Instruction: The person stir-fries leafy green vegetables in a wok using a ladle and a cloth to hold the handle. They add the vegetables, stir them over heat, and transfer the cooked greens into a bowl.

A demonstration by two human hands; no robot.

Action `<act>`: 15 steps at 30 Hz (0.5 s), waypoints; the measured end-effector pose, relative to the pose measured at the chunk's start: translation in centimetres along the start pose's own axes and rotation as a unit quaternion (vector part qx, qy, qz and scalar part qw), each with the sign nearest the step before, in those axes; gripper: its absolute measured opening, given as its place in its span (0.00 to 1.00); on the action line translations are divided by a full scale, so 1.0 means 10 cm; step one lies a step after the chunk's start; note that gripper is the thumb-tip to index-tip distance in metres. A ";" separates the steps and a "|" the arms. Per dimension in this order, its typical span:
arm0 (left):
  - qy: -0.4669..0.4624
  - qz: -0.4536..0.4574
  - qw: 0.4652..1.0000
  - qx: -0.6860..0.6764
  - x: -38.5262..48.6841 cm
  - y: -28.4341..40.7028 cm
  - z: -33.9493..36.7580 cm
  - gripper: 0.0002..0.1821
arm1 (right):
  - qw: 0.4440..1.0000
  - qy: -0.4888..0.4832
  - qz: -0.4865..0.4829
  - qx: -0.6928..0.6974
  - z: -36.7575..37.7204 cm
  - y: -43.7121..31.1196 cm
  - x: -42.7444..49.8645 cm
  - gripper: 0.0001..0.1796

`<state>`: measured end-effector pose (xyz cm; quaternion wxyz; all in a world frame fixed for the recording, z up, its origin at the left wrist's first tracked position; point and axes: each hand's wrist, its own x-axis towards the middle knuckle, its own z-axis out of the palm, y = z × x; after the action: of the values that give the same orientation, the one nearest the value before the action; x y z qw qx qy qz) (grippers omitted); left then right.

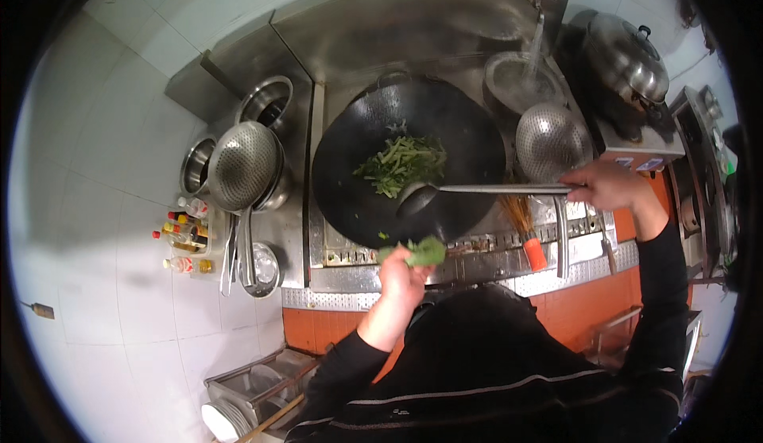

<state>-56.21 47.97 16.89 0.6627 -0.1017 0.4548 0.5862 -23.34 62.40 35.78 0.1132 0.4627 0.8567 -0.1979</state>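
Note:
A large black wok (pixel 343 151) sits on the stove, with a heap of cut green vegetables (pixel 408 160) in its middle. My left hand (pixel 400 282) grips a folded green cloth (pixel 429 252) at the wok's near rim; whether a handle lies under the cloth is hidden. In my right hand (pixel 617 185) is the long handle of a metal ladle (pixel 417 200). The ladle's bowl rests low in the wok, touching or just beside the vegetables' near right edge. Its handle reaches out over the wok's right rim.
Right of the wok are a perforated strainer (pixel 551 139), a bamboo brush (pixel 532 249) and a basin (pixel 498 79) under a running tap (pixel 538 20). A lidded pot (pixel 632 55) stands farther right. On the left are another strainer (pixel 243 163), metal bowls (pixel 197 166) and several sauce bottles (pixel 188 234).

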 end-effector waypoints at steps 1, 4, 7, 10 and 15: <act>0.038 -0.018 0.999 -0.001 0.03 0.02 0.00 0.21 | 0.998 -0.032 0.046 -0.015 0.01 -0.01 0.00 0.21; -0.031 0.024 0.999 -0.012 0.07 -0.01 0.03 0.11 | 1.000 0.004 0.008 0.013 0.14 -0.09 0.19 0.20; -0.099 0.064 0.993 0.003 0.00 -0.17 -0.05 0.17 | 0.997 0.063 0.034 -0.027 0.31 -0.15 0.30 0.21; -0.127 0.016 0.992 0.002 -0.21 -0.29 -0.17 0.22 | 0.993 0.108 0.038 -0.019 0.38 -0.10 0.21 0.21; -0.005 0.059 0.997 0.041 -0.17 -0.12 -0.18 0.15 | 0.988 0.153 -0.006 0.023 0.36 -0.03 0.08 0.19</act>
<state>-55.84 45.23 16.61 0.6329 -0.0439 0.4802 0.6057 -24.05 61.27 32.36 -0.0307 0.4849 0.8619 -0.1450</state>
